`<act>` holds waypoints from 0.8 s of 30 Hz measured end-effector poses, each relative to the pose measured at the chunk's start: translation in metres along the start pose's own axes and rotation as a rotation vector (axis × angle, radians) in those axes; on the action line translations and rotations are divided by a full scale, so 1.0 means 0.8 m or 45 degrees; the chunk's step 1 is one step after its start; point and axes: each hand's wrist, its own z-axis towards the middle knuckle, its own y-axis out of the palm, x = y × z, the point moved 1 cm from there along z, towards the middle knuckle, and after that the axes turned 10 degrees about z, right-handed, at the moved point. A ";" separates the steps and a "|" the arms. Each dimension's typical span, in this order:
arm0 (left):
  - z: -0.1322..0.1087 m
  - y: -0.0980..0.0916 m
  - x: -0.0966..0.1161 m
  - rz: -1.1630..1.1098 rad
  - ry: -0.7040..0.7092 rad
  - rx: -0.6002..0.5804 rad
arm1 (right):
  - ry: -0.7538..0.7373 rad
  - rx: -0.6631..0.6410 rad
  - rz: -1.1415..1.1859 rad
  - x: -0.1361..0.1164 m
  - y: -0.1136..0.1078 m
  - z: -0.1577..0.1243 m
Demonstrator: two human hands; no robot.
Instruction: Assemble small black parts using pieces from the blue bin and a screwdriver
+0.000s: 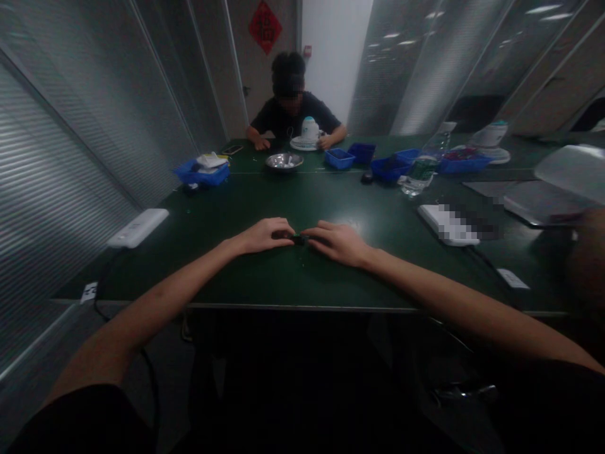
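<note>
My left hand (pixel 265 234) and my right hand (pixel 338 242) rest on the dark green table (pixel 283 202), fingertips meeting at the middle. Between them sits a small dark object (pixel 299 239), too small and dim to name. Both hands have their fingers curled and pinched onto it from either side. Both forearms stretch out from the near table edge.
A person sits at the far end behind a small white fan (pixel 308 133) and a metal bowl (pixel 284 162). Blue trays (pixel 202 173) (pixel 339 157) (pixel 390 168), a plastic bottle (pixel 422 165), a white power strip (pixel 138 227) and a white device (pixel 447 224) lie around.
</note>
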 end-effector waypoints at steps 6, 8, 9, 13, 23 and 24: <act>-0.002 -0.001 0.000 -0.004 -0.017 0.009 | 0.010 0.039 -0.013 0.000 0.000 -0.001; -0.003 -0.001 -0.002 0.013 -0.033 0.016 | 0.017 0.047 -0.005 -0.001 0.000 -0.001; -0.003 -0.001 -0.004 0.020 -0.041 0.020 | 0.022 0.048 -0.002 -0.001 0.000 -0.001; -0.003 -0.002 -0.008 0.048 -0.057 0.023 | 0.030 0.038 -0.006 -0.002 -0.001 -0.001; -0.024 -0.032 -0.056 0.157 -0.227 0.048 | 0.027 0.033 -0.001 -0.003 -0.002 -0.001; -0.029 -0.037 -0.064 0.176 -0.262 0.052 | 0.025 0.034 0.001 -0.003 -0.002 -0.001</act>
